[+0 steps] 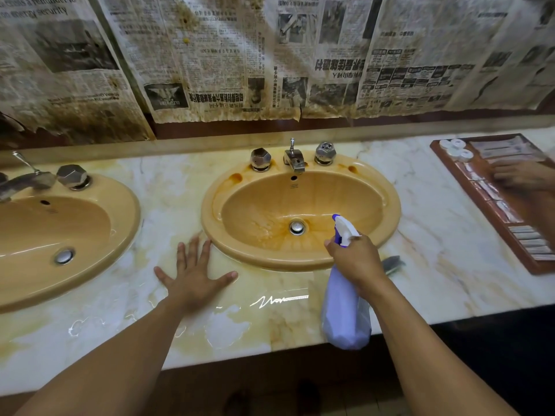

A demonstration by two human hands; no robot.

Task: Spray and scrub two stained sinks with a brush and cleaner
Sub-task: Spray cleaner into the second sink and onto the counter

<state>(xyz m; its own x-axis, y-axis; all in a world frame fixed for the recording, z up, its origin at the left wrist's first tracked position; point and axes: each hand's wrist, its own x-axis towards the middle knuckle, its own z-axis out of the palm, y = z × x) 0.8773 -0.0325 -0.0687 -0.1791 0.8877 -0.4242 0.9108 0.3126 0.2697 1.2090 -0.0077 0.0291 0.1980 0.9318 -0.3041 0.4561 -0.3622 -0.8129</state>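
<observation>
Right hand (356, 259) grips spray bottle (345, 313), nozzle over sink (300, 211) | left hand (193, 273) flat, fingers spread, on counter (435, 235)

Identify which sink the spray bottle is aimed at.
The right sink: the right hand holds the spray bottle at its front rim, nozzle over its basin, away from the left sink.

Shows two forearms (120, 355) bare all the way to the lower edge of view. Shows left hand (192, 280) and right hand (356, 261) equally bare, uncovered at wrists and fingers.
</observation>
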